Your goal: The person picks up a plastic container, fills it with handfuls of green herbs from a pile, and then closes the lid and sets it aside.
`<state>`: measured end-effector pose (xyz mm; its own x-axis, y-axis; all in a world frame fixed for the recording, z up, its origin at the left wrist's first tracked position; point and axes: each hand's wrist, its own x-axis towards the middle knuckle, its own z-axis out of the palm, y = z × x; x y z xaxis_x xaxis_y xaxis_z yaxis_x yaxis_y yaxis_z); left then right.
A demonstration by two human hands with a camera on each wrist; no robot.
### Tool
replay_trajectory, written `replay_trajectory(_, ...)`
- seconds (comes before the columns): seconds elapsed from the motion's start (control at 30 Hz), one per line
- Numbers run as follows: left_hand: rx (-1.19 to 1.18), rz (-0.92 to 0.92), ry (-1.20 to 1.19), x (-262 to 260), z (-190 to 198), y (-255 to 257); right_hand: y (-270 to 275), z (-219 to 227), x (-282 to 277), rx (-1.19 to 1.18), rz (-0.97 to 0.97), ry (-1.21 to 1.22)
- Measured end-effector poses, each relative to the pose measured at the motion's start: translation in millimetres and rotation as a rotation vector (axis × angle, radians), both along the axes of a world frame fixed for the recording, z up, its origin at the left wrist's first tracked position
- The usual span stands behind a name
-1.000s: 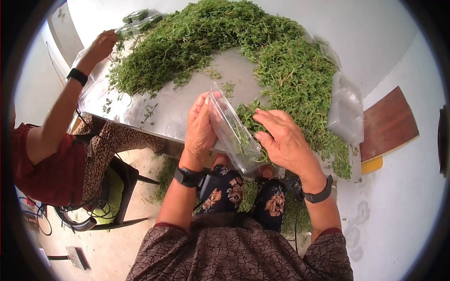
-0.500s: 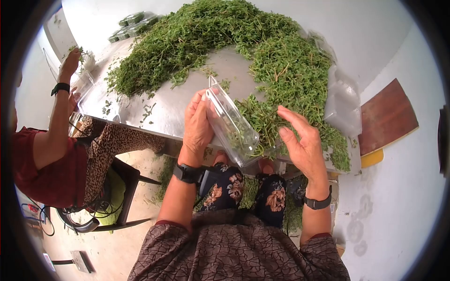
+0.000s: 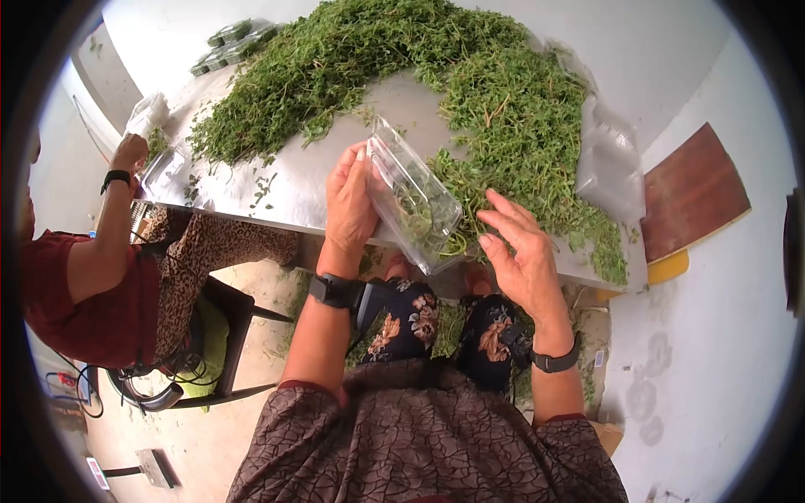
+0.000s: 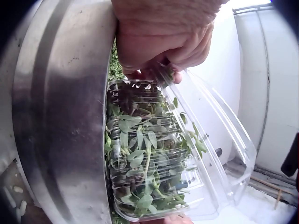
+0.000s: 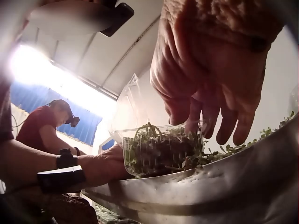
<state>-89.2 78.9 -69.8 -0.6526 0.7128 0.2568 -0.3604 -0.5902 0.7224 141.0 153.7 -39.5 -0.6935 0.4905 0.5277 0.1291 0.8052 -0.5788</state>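
Observation:
My left hand (image 3: 350, 197) grips a clear plastic clamshell container (image 3: 401, 226) at its far end, thumb along the side. The lid (image 4: 229, 154) stands raised on the left wrist view's right side. Leafy green sprigs (image 4: 145, 158) fill the tray, and some stems stick out over the rim. My right hand (image 3: 524, 256) hovers at the container's near right side with fingers extended and slightly bent, pinching nothing. In the right wrist view its thumb and fingers (image 5: 226, 123) hang just above the tray's rim and the greens.
A large heap of greens (image 3: 520, 117) curves over the metal table (image 3: 293, 197). Stacked clear containers (image 3: 608, 168) lie at its right, filled packs (image 3: 231, 46) at the back left. On the left another person (image 3: 92, 285) works at the table. A reddish-brown board (image 3: 694, 197) leans against the wall.
My right hand first drew away from the container to the right, then came back closer to it. My left hand keeps its grip. The other person's raised hand has come down to the table's left edge.

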Motion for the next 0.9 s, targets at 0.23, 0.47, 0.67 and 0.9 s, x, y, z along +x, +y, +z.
replay_trajectory(0.23, -0.024, 0.017, 0.019, 2, 1, 1, 4, 13, 3, -0.008, -0.042, 0.063)
replay_trajectory(0.47, -0.018, 0.003, 0.023, -2, -4, 1, 1, 9, -4, 0.032, -0.083, 0.009)
replay_trajectory(0.67, -0.059, 0.026, 0.036, 1, 0, 0, 2, 15, -9, 0.035, -0.149, 0.027)
replay_trajectory(0.9, -0.038, 0.007, 0.041, -3, -5, 1, 5, 22, -23, 0.059, -0.122, 0.017)
